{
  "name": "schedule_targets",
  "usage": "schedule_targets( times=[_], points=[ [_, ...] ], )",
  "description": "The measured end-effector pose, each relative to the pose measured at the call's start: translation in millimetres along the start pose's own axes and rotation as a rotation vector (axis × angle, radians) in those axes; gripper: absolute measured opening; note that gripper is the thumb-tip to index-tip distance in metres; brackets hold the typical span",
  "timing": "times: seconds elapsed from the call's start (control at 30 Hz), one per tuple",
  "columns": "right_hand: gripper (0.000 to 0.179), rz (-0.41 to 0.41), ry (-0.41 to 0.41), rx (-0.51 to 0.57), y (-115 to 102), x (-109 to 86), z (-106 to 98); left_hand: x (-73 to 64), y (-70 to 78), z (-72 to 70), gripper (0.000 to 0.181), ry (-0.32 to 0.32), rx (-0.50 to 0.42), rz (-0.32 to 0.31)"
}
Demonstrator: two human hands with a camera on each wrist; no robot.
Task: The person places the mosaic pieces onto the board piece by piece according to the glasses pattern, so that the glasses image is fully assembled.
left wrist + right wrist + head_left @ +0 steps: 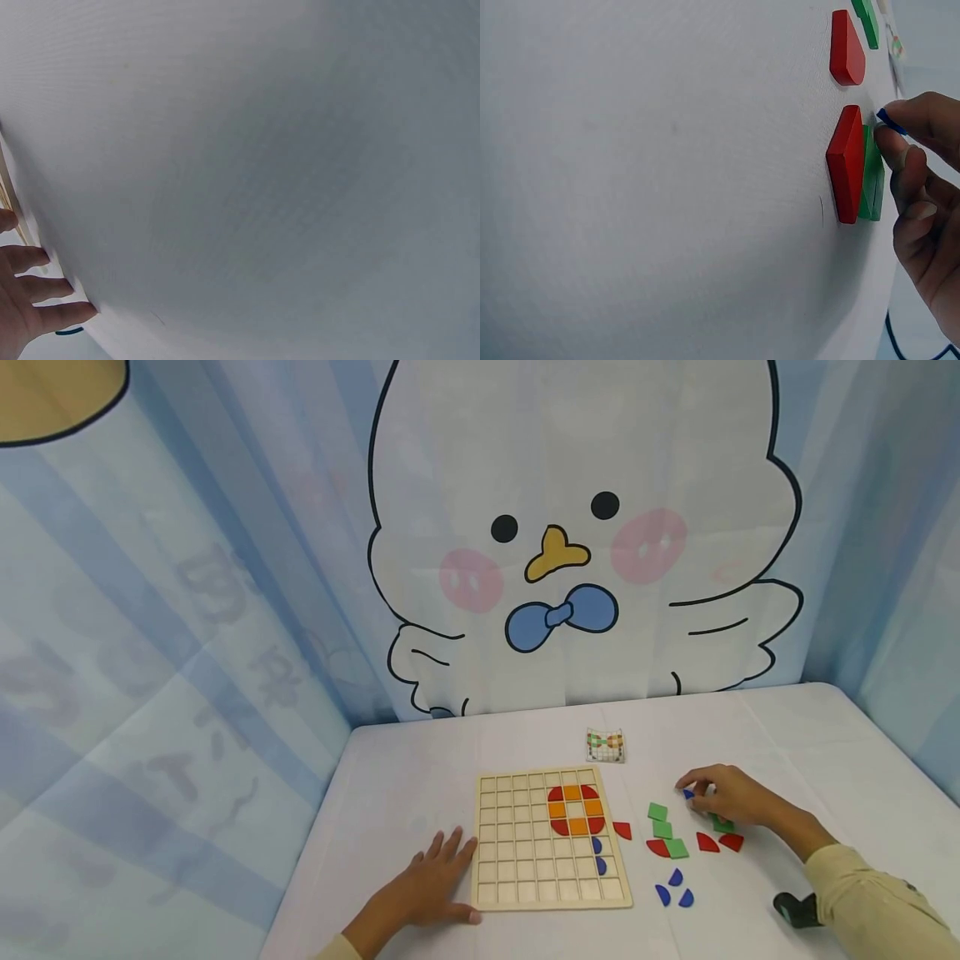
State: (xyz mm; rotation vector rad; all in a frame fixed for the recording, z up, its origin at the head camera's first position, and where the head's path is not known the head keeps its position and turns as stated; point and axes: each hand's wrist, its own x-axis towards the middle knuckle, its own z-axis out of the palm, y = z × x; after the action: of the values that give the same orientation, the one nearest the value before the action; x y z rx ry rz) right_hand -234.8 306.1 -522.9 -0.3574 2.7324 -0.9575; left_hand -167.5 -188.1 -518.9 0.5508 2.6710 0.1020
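Observation:
A wooden grid board [517, 872] lies on the table, bearing a ring of red and orange pieces [572, 792] and two blue half-circle pieces [602, 865] below it. My left hand [431, 885] rests at the board's left edge, fingers spread; the left wrist view shows the fingers [46, 289] straight on the cloth. To the right of the board, my right hand [727, 793] pinches a blue piece [688, 794] between thumb and forefinger. That blue piece [891, 121] also shows in the right wrist view, above a red piece [845, 165] and green pieces [871, 176].
Between board and right hand lie green squares [662, 830], red quarter-circle pieces [707, 842] and blue half-circles [663, 895]. A small pattern card [605, 746] lies behind the board. A dark object [797, 910] is by the right sleeve. Printed curtains [570, 668] stand behind the table.

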Motion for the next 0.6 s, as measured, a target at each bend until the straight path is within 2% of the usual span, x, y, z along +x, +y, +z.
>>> schedule_targets(
  times=[0.23,0.4,0.6],
  points=[
    [0.024,-0.013,-0.007,0.056,-8.0,-2.7,7.2,-0.4,0.1,1.5,0.111,0.004,-0.004,0.0],
    [0.024,-0.019,-0.054,0.126,-20.1,-4.7,17.1,0.0,0.0,1.8,0.112,-0.005,-0.007,-0.005],
    [0.028,-0.08,-0.112,0.192,-39.9,-5.1,29.3,0.3,0.3,0.8,0.111,-0.008,-0.011,-0.009]
  ],
)
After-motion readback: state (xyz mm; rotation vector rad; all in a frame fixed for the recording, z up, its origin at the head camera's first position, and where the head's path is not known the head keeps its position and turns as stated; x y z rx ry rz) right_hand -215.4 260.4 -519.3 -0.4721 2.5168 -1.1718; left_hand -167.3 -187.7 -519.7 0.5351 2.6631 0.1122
